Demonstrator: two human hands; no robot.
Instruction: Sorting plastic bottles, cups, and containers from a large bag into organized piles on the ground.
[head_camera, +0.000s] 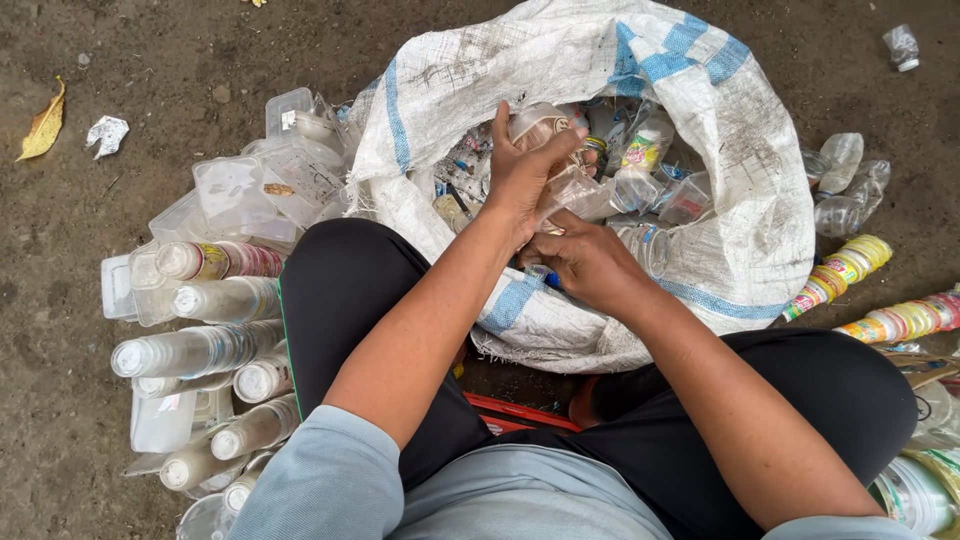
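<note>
Down at the middle of the view, the left hand grips a clear plastic cup, fingers wrapped around its side and thumb stretched toward its rim. The cup is held tilted just above the open mouth of a white woven sack with blue stripes. Right below it, the right hand is curled over the sack's near edge, touching a second crumpled clear cup that lies between the two hands; whether it truly grasps that cup I cannot tell. Inside the sack sits a jumble of clear cups and small bottles, crowding close behind both hands. The person's black-trousered knees flank the sack, the left knee pressing against its folded rim. To the left, rows of nested cup stacks lie on their sides on the dirt, beside a heap of clear plastic boxes. To the right lie colourful cup stacks and some crushed bottles. A dry yellow leaf rests well apart at the far left.
</note>
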